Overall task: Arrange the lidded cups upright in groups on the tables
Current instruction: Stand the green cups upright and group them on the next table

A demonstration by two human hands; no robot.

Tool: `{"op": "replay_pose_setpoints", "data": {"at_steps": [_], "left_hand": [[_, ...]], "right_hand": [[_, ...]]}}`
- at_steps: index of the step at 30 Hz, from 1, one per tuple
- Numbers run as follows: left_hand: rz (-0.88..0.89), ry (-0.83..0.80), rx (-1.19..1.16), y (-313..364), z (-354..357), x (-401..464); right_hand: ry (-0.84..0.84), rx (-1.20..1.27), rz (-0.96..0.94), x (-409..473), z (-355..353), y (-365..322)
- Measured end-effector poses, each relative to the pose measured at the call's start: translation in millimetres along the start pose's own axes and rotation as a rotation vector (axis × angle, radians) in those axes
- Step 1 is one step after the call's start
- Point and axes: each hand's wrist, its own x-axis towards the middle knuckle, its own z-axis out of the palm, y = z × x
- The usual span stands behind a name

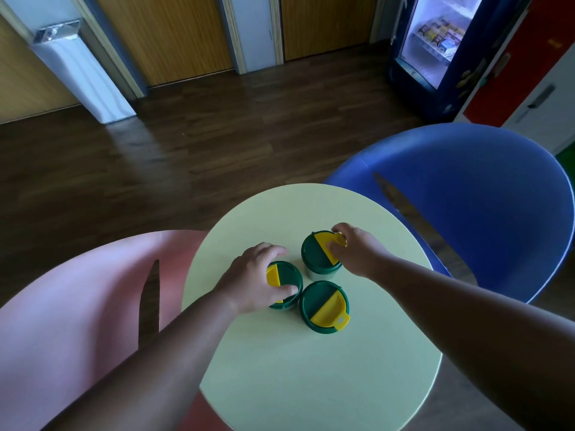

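Three cups with green lids and yellow flaps stand upright and close together on a round pale green table [311, 384]. My left hand [253, 276] grips the left cup [289, 279] from above, fingers wrapped over its lid. On the far right cup [315, 253], my right hand [354, 248] holds the lid's right edge at the yellow flap. The nearest cup [323, 306] stands free, its yellow tab pointing toward me on the right.
A pink chair [77, 321] sits to the table's left and a blue chair [466, 197] to its right. Dark wooden floor lies beyond, with a white bin [81, 70] at the back left and a lit drinks fridge [435, 48] at the back right.
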Motion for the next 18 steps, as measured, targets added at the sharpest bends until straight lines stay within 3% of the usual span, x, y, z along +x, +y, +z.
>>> {"op": "replay_pose_setpoints", "data": {"at_steps": [5, 18], "left_hand": [[0.024, -0.086, 0.153, -6, -1, -9], [0.068, -0.102, 0.156, -7, -4, -4]], "right_hand": [[-0.022, -0.011, -0.039, 0, 3, 1], [-0.173, -0.196, -0.157, 8, -5, -15]]}}
